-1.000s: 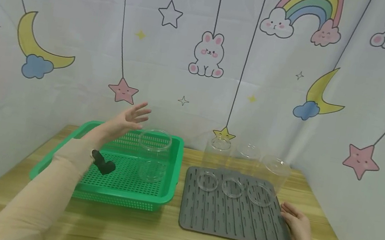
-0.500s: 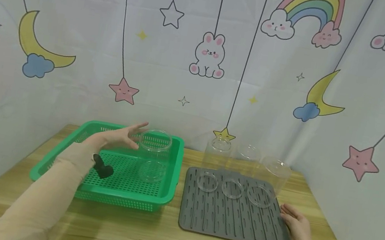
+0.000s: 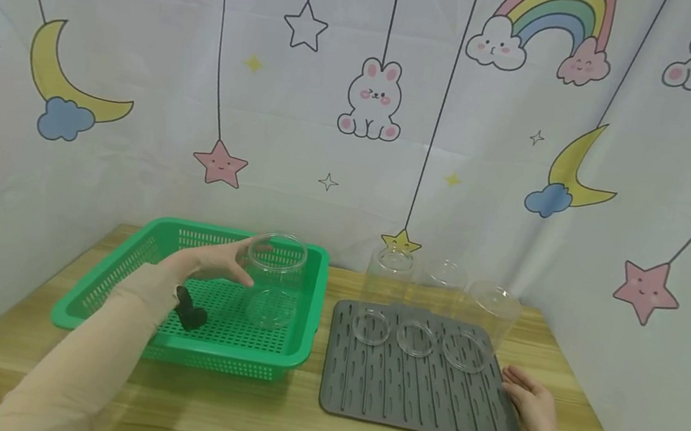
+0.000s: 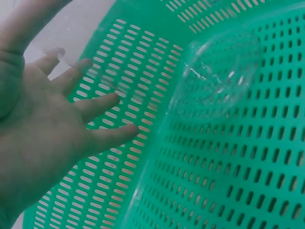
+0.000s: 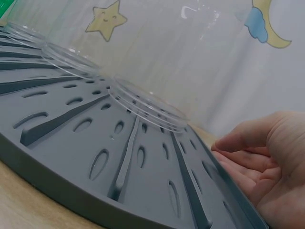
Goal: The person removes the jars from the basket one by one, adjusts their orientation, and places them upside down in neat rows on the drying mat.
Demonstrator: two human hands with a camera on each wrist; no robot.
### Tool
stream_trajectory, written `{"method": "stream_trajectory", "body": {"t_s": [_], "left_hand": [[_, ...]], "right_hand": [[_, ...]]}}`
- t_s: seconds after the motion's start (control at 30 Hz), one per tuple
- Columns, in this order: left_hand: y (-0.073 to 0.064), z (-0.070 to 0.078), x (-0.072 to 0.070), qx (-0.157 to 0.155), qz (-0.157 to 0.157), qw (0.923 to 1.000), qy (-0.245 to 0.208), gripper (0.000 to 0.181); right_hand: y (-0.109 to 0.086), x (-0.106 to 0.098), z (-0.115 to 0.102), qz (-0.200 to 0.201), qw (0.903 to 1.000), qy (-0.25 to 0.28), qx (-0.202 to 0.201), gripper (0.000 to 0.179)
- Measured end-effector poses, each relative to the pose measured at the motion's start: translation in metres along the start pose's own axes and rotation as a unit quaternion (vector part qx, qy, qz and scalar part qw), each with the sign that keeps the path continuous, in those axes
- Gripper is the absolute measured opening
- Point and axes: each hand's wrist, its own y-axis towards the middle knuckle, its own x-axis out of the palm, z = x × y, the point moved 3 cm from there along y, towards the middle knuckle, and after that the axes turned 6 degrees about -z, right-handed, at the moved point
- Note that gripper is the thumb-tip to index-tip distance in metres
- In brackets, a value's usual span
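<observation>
A clear cup (image 3: 275, 279) stands upright, rim up, inside the green basket (image 3: 225, 349). My left hand (image 3: 214, 261) is at the cup's left side, thumb in front and fingers behind, seen through its wall. In the left wrist view the left hand (image 4: 52, 117) has spread, fairly straight fingers; whether they touch the cup is unclear. Three more clear cups, among them the rightmost cup (image 3: 492, 312), stand in a row on the grey ridged mat (image 3: 419, 398), apparently rim down. At the mat's right edge rests my right hand (image 3: 533, 415), its fingers loosely curled, holding nothing.
The basket stands on the left of the wooden table (image 3: 286, 430), the mat on the right. Behind both hangs a white curtain (image 3: 305, 127) with printed moons, stars and rabbits. A black wrist mount (image 3: 190, 311) hangs over the basket.
My left hand has come down from above the basket and moved right, its fingers passing behind the cup. The right hand and the cups have stayed in place.
</observation>
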Motion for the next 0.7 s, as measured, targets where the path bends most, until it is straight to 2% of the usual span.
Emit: {"method": "stream_trajectory", "body": {"t_s": [0.4,0.53,0.7], "left_hand": [[0.0065,-0.005,0.0051,0.002,0.013,0.9999,0.002,0.107],[0.0071,-0.0057,0.0068,-0.003,0.008,1.0,0.002,0.106],[0.0084,-0.0055,0.0079,0.006,-0.003,1.0,0.007,0.104]], "right_hand": [[0.0005,-0.0014,0.0011,-0.005,1.0,-0.002,0.0,0.061],[0.001,-0.0013,0.0017,-0.006,1.0,0.0,-0.002,0.061],[0.0015,-0.0011,0.0018,-0.004,0.9999,0.009,-0.004,0.061]]}}
